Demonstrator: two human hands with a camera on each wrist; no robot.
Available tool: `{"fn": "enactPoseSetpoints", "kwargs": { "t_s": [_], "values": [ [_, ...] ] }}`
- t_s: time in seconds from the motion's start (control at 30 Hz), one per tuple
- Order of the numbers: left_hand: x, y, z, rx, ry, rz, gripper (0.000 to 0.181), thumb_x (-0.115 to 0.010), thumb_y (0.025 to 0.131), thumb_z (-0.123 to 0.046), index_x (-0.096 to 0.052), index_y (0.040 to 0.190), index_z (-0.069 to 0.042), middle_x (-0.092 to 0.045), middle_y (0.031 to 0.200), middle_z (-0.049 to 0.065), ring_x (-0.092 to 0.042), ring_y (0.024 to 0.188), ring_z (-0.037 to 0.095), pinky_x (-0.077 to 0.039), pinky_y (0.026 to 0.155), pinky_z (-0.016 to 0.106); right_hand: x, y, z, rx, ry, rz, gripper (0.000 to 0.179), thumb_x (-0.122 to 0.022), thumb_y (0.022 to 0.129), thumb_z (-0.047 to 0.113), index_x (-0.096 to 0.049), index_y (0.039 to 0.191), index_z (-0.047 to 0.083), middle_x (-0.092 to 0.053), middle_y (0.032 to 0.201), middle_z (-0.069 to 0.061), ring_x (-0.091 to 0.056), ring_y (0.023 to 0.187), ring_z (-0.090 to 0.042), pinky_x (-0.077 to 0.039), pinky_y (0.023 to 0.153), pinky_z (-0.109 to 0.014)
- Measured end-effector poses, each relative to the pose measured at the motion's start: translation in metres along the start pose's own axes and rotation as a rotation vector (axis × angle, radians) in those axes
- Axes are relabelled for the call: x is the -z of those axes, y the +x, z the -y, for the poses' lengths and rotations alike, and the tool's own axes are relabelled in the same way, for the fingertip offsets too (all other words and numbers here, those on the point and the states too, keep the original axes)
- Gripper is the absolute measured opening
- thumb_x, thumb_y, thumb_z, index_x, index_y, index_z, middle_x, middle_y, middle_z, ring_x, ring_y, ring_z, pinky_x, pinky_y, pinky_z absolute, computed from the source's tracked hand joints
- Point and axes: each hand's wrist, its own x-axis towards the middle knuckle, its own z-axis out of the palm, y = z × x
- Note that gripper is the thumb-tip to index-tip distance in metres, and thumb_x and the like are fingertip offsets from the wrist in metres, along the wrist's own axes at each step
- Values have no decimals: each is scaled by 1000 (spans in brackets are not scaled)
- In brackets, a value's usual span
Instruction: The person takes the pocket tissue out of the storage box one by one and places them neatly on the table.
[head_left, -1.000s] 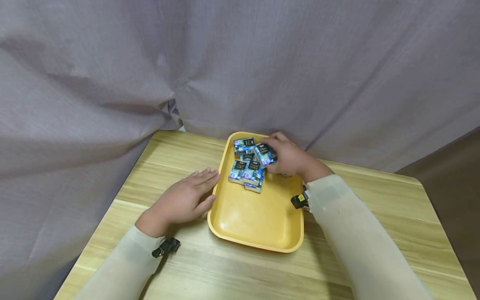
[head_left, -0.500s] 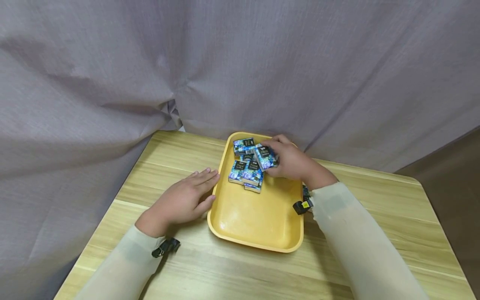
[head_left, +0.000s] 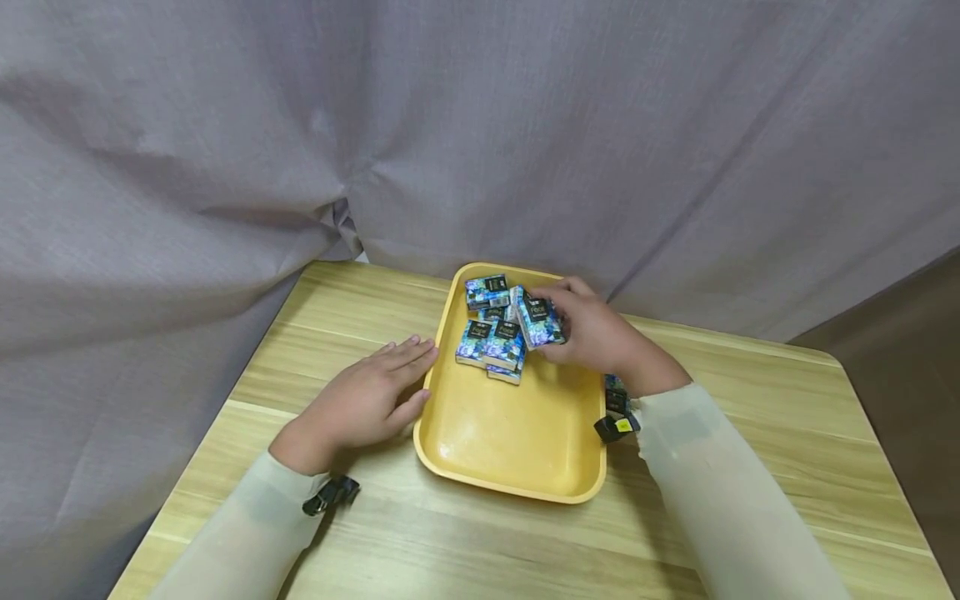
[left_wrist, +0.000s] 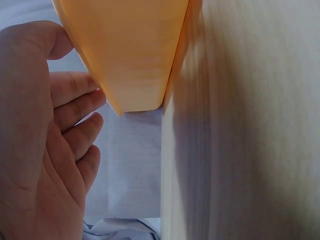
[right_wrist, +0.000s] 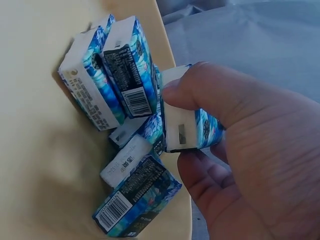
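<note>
My right hand [head_left: 596, 335] pinches a small tissue pack [head_left: 542, 323] with blue floral print and a black label, over the upper part of a yellow tray [head_left: 510, 450]. In the right wrist view, the thumb lies on the white side of this held tissue pack [right_wrist: 176, 120], and fingers curl beneath it. Several matching packs [head_left: 504, 346] lie in the tray to its left, some overlapping. The left hand [head_left: 367, 398] has its fingers extended, fingertips at the tray's left rim; the left wrist view shows these fingers [left_wrist: 82, 132] against the tray's outer wall [left_wrist: 125, 55].
Another blue pack [head_left: 617, 395] lies on the wooden table [head_left: 765, 425] just outside the tray's right wall, partly behind the wrist strap [head_left: 617, 428]. A grey curtain [head_left: 480, 150] hangs along the table's back and left edges.
My right hand has shifted slightly right and toward me, carrying the tissue pack with it. More of the pack outside the tray now shows. The left hand stays put.
</note>
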Motion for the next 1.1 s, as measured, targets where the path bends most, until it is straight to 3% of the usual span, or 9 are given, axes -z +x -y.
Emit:
{"fn": "enactPoseSetpoints", "kwargs": {
  "t_s": [0.23, 0.57, 1.1],
  "values": [
    [2, -2, 1, -1, -7, -4, 65, -54, 117, -45, -45, 173, -13, -45, 179, 6, -39, 169, 26, -32, 141, 48, -1, -10, 3, 14, -5, -30, 89, -95, 92, 18, -51, 170, 14, -49, 140, -13, -59, 96, -26, -56, 80, -39],
    [3, -2, 2, -9, -15, -13, 65, -53, 117, -45, -46, 173, -12, -46, 178, 7, -40, 169, 26, -32, 141, 49, -2, -28, 4, 32, 39, -39, 91, -94, 91, 15, -50, 171, 15, -47, 155, -15, -62, 106, -28, -65, 95, -50],
    [3, -1, 0, -3, -14, -3, 65, -57, 116, -41, -45, 173, -12, -46, 178, 6, -40, 169, 27, -32, 141, 49, 6, -60, -1, -12, 49, -73, 90, -94, 89, 12, -51, 169, 9, -48, 158, -16, -66, 118, -29, -67, 96, -49]
  ]
}}
